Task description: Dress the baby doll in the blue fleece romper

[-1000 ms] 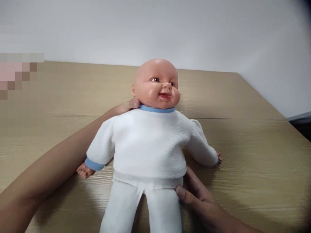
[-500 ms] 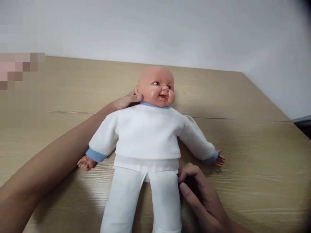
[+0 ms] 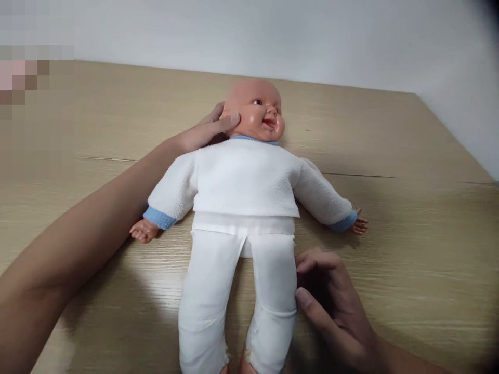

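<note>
A bald baby doll (image 3: 249,176) in a white fleece top with blue cuffs and white trousers lies on its back, its head turned to the right. My left hand (image 3: 216,124) grips the side of the doll's head, thumb on the cheek and the other fingers mostly hidden behind it. By the doll's thigh on the right is my right hand (image 3: 335,296). Its thumb and fingers are curved and apart with nothing between them, the tips at or just beside the trouser leg. The doll's feet are mostly cut off at the bottom edge.
The doll rests on a light wood-grain table (image 3: 421,234) with a thin seam running across it. A pale wall (image 3: 249,36) stands behind the far edge. The upper left corner is pixelated and cannot be made out.
The doll's head has turned further to the right, with my left thumb further onto its cheek. The view has tilted down, showing more of the legs. My right hand stays beside the thigh.
</note>
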{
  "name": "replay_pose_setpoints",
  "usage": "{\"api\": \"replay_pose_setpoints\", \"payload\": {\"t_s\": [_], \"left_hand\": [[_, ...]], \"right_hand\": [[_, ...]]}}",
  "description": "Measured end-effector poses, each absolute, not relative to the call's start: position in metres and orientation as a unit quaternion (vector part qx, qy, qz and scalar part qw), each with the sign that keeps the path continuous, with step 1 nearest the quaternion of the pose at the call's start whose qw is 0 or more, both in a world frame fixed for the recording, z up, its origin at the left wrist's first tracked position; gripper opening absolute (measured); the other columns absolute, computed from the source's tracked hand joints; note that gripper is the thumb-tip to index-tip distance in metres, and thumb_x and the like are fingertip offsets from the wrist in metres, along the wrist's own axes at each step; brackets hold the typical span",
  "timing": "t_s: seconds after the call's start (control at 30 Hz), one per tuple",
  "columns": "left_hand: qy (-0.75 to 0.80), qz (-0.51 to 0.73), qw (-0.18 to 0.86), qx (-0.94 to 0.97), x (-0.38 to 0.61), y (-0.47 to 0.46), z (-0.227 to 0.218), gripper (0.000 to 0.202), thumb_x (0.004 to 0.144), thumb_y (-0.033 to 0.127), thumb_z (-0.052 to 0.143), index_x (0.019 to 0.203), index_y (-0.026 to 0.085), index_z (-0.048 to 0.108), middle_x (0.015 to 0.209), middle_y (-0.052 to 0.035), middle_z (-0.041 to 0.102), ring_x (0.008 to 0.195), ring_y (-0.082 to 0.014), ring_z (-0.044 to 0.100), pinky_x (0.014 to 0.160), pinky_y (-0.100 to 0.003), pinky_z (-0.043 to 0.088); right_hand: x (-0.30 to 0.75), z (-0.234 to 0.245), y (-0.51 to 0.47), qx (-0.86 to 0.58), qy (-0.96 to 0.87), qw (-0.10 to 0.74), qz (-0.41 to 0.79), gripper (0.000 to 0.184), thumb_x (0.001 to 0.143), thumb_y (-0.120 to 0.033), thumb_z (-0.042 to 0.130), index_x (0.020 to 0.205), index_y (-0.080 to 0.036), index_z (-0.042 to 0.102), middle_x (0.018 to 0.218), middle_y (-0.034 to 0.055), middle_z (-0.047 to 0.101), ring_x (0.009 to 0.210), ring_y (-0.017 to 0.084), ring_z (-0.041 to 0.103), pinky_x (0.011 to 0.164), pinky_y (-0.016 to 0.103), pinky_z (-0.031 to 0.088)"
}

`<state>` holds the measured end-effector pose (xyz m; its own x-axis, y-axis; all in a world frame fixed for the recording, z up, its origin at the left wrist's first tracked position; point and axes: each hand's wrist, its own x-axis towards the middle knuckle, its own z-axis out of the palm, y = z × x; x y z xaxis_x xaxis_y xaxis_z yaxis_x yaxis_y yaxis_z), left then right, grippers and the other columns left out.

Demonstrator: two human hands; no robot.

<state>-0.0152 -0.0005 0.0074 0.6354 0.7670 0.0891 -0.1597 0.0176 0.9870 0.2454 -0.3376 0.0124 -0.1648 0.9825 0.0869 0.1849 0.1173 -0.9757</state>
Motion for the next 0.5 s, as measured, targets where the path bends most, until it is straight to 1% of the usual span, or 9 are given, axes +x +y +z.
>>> {"api": "replay_pose_setpoints", "payload": {"t_s": [0.07, 0.13, 0.2, 0.3, 0.37, 0.5], "left_hand": [[0.248, 0.341, 0.684, 0.595, -0.017, 0.001, 0.007, 0.078, 0.096, 0.064, 0.09, 0.156, 0.031, 0.052, 0.158, -0.0055, 0.071, 0.133, -0.0244, 0.068, 0.121, -0.051, 0.054], [0.249, 0.344, 0.678, 0.6, -0.017, 0.002, 0.006, 0.081, 0.096, 0.063, 0.09, 0.157, 0.028, 0.051, 0.158, -0.0052, 0.07, 0.132, -0.0227, 0.067, 0.123, -0.051, 0.052], [0.259, 0.347, 0.675, 0.598, -0.016, 0.004, 0.005, 0.086, 0.095, 0.063, 0.091, 0.159, 0.025, 0.049, 0.159, -0.0071, 0.068, 0.133, -0.0241, 0.067, 0.124, -0.052, 0.051], [0.298, 0.35, 0.66, 0.593, -0.015, 0.002, 0.008, 0.094, 0.092, 0.065, 0.094, 0.159, 0.02, 0.046, 0.164, -0.0134, 0.063, 0.136, -0.0285, 0.066, 0.122, -0.052, 0.052], [0.321, 0.342, 0.641, 0.607, -0.016, -0.001, 0.013, 0.094, 0.094, 0.068, 0.09, 0.16, 0.019, 0.045, 0.167, -0.016, 0.059, 0.137, -0.0297, 0.065, 0.119, -0.049, 0.053], [0.349, 0.309, 0.61, 0.641, -0.021, -0.01, 0.024, 0.086, 0.103, 0.069, 0.079, 0.164, 0.018, 0.044, 0.165, -0.0155, 0.059, 0.137, -0.0279, 0.066, 0.11, -0.038, 0.055]], "right_hand": [[0.244, 0.013, -0.337, -0.472, -0.614, 0.432, 0.463, 0.02, 0.115, -0.025, 0.056, 0.133, -0.034, 0.054, 0.111, 0.0044, 0.056, 0.091, 0.016, 0.061, 0.072, 0.02, 0.058], [0.244, 0.013, -0.337, -0.473, -0.616, 0.425, 0.465, 0.021, 0.116, -0.024, 0.056, 0.133, -0.035, 0.053, 0.112, 0.0039, 0.056, 0.09, 0.015, 0.061, 0.073, 0.02, 0.058], [0.244, 0.013, -0.336, -0.474, -0.62, 0.422, 0.461, 0.019, 0.116, -0.025, 0.055, 0.132, -0.035, 0.053, 0.112, 0.0036, 0.056, 0.09, 0.015, 0.061, 0.075, 0.02, 0.059], [0.245, 0.011, -0.335, -0.482, -0.62, 0.417, 0.458, 0.016, 0.117, -0.028, 0.057, 0.131, -0.035, 0.053, 0.112, 0.0034, 0.057, 0.092, 0.015, 0.061, 0.074, 0.02, 0.057], [0.245, 0.01, -0.335, -0.487, -0.619, 0.413, 0.457, 0.015, 0.117, -0.03, 0.057, 0.13, -0.035, 0.053, 0.111, 0.0029, 0.057, 0.092, 0.015, 0.061, 0.074, 0.02, 0.057], [0.245, 0.011, -0.335, -0.49, -0.622, 0.409, 0.454, 0.014, 0.117, -0.032, 0.059, 0.129, -0.036, 0.054, 0.107, 0.0006, 0.057, 0.087, 0.013, 0.06, 0.074, 0.02, 0.056]]}}
